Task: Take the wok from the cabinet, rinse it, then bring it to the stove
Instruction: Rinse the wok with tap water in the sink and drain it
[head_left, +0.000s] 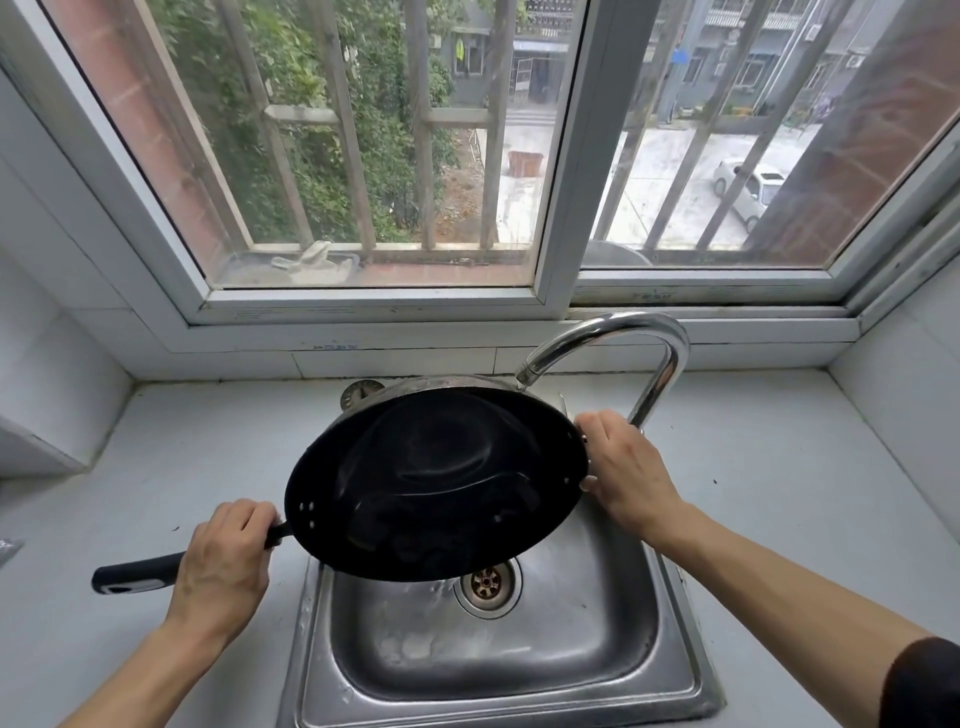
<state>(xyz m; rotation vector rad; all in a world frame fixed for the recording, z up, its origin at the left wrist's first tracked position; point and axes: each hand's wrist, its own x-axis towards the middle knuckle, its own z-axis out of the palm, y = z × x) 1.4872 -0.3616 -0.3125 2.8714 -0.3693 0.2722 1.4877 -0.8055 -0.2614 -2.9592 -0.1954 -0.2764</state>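
Hands (223, 558) gripping wok (436, 483) over sink (670, 670)

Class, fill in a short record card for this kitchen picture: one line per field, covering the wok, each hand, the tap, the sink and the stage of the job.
wok: black, held tilted above the sink
left hand: grips the wok's long handle
right hand: holds the wok's far rim
tap: spout over the wok's back edge, no water seen running
sink: steel, wet near the drain
stage: at the sink, not yet at the stove
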